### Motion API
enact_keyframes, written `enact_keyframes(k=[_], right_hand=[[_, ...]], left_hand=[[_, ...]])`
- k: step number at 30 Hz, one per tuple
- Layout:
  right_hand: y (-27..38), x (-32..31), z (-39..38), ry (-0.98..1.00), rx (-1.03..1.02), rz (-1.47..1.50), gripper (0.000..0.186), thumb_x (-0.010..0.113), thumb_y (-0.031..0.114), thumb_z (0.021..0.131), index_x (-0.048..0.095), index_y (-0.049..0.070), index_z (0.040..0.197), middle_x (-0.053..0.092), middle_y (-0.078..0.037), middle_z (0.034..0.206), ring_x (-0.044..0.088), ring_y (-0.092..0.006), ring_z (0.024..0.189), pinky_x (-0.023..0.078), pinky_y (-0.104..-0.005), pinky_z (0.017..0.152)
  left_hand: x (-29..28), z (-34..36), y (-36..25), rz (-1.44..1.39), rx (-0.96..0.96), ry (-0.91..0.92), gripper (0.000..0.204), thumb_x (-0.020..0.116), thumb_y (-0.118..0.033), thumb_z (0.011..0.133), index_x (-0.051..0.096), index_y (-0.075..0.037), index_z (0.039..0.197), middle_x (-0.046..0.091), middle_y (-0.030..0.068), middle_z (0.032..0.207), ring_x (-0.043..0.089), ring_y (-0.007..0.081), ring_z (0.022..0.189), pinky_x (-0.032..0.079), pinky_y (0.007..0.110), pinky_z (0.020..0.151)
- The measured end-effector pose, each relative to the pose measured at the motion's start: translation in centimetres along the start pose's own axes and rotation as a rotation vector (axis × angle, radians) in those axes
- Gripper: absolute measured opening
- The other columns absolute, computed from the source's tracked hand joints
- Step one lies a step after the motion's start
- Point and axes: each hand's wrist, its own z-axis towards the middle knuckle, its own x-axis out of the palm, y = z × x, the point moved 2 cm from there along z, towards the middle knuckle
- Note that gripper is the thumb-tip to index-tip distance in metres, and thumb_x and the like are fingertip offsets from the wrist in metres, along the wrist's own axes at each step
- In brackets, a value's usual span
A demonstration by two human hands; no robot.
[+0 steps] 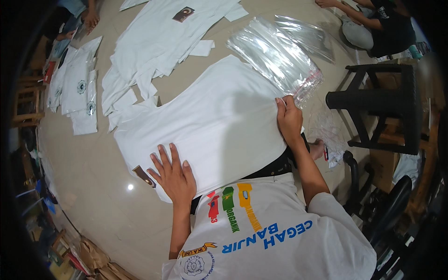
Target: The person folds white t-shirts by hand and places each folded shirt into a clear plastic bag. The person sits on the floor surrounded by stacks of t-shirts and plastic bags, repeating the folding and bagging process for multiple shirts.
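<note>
A white T-shirt [196, 126] lies spread in front of me, partly over my lap, with a dark printed patch [144, 176] near its left end. On its left part my left hand [175, 176] rests flat with the fingers spread. At the shirt's right edge my right hand [289, 116] pinches the cloth between thumb and fingers. Just beyond that hand lies a stack of clear plastic bags [280, 56]. Farther off, a pile of white shirts [154, 42] is spread on the floor, the top one bearing a brown and black print [183, 14].
Bagged white shirts [80, 84] lie at the far left. A black plastic stool [378, 98] stands on its side at the right, near crumpled plastic [329, 130]. Another person [378, 28] sits at the far right; a person's hand [90, 21] shows at the far left.
</note>
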Motion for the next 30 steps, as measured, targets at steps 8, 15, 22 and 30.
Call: enact_keyframes(k=[8,15,22,30], right_hand=[[2.3,-0.8,0.4,-0.044,-0.337,-0.042,0.042,0.056,0.024,0.108,0.053,-0.008,0.135,0.056,-0.028,0.140,0.053,-0.0464,0.128,0.039,-0.0536,0.109],[1.6,1.0,4.8,0.088,-0.297,-0.013,0.048,0.050,0.026,0.112,0.048,-0.008,0.146,0.051,-0.033,0.147,0.048,-0.0474,0.140,0.037,-0.0515,0.118],[9.5,11.5,17.9,0.728,-0.353,0.283,0.051,0.069,0.043,0.102,0.069,0.003,0.133,0.069,-0.021,0.132,0.063,-0.0344,0.126,0.048,-0.0428,0.109],[11.6,12.9,24.3,1.088,-0.401,0.079,0.037,0.077,0.039,0.099,0.064,0.008,0.083,0.052,0.005,0.072,0.046,-0.0082,0.069,0.038,-0.0295,0.062]], left_hand=[[-0.4,-1.0,0.3,-0.031,-0.019,0.025,0.068,0.051,-0.033,0.106,0.035,-0.010,0.167,0.018,0.0250,0.176,0.008,0.0547,0.160,0.000,0.073,0.123],[-0.2,3.1,9.6,-0.357,-0.318,-0.295,0.066,0.047,-0.041,0.110,0.036,-0.007,0.166,0.028,0.0266,0.172,0.021,0.0472,0.159,0.018,0.055,0.128],[0.5,17.6,22.1,-1.236,-0.802,0.263,0.068,0.054,-0.055,0.107,0.059,-0.003,0.149,0.068,0.0133,0.142,0.068,0.0257,0.123,0.051,0.036,0.108],[0.7,23.9,27.3,-1.323,-0.536,0.326,0.053,0.065,-0.035,0.106,0.055,-0.004,0.148,0.071,0.0086,0.132,0.069,0.0183,0.118,0.055,0.036,0.103]])
